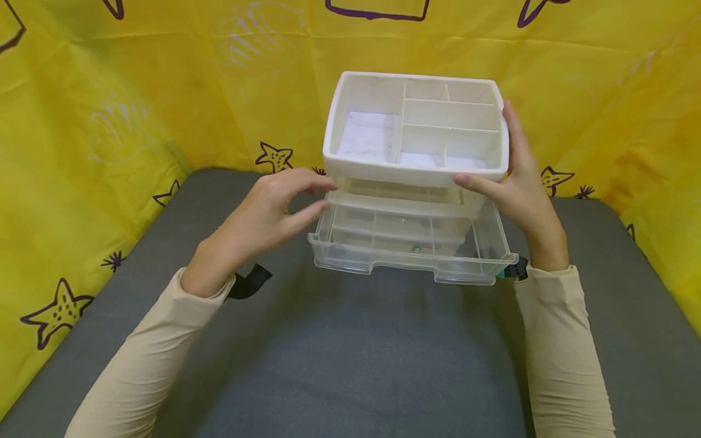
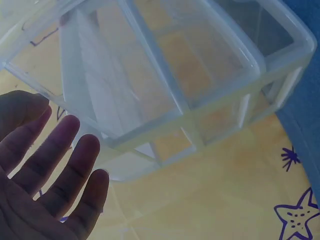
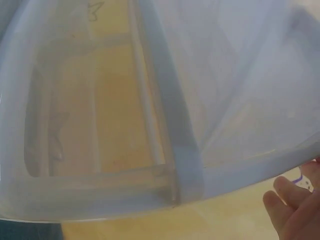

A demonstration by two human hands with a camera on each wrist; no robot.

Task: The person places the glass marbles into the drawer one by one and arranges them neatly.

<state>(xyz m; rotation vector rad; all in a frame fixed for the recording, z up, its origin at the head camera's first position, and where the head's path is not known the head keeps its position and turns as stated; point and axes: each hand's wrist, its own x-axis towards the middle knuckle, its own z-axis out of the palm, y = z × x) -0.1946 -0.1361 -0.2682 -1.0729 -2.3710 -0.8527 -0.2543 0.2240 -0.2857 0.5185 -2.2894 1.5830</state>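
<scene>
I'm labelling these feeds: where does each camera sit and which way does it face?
Head: on the head, facing forward and down at the white organizer; left hand, right hand and sleeves show.
Left wrist: on that wrist, facing the organizer's translucent body; left hand shows.
Right wrist: on that wrist, facing the organizer; right hand shows.
Both wrist views share organizer and yellow cloth.

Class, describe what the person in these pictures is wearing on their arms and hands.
The left sleeve and right sleeve are plain beige, creased and reach the wrists. The left hand and right hand wear no gloves. A black strap sticks out by the left sleeve's end; a small black piece with some teal shows by the right's.
</scene>
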